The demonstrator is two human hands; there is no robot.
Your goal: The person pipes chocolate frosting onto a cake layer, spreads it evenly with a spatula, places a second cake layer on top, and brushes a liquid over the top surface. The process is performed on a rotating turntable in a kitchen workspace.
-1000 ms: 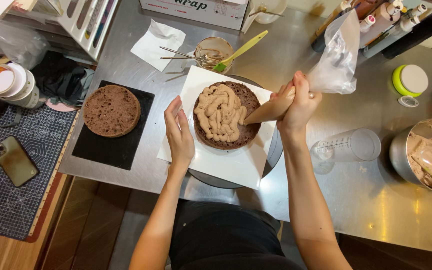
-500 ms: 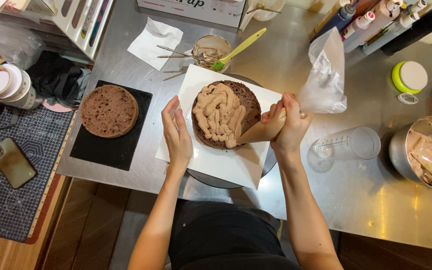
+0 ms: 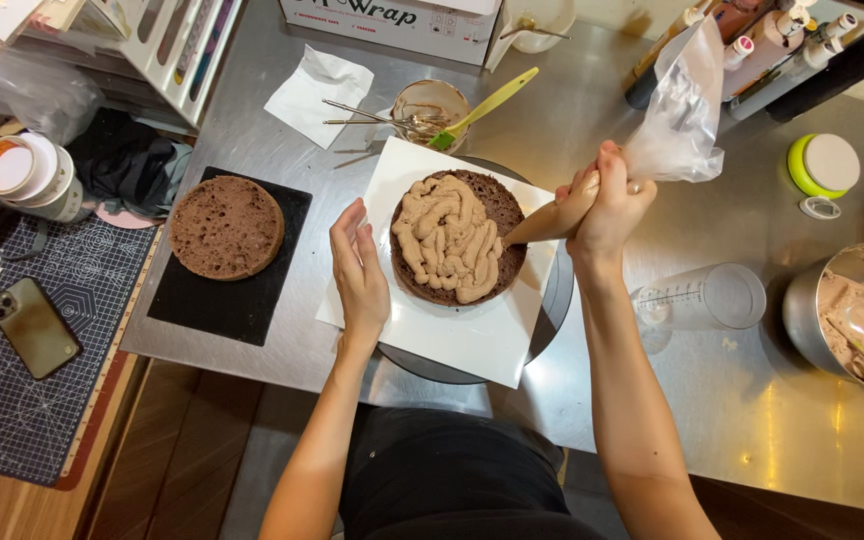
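Head view: right hand (image 3: 607,205) clenched round a piping bag (image 3: 642,160), nozzle end at the right edge of the cake (image 3: 457,240), which sits on white card (image 3: 452,330) atop a turntable (image 3: 552,300) on the steel bench (image 3: 712,400). Left hand (image 3: 357,265) open, fingers flat, steadying the card's left edge. Cream covers roughly the left and middle of the cake; right rim and lower edge bare. A second layer (image 3: 226,227) lies uncovered on a black board (image 3: 232,300), well left.
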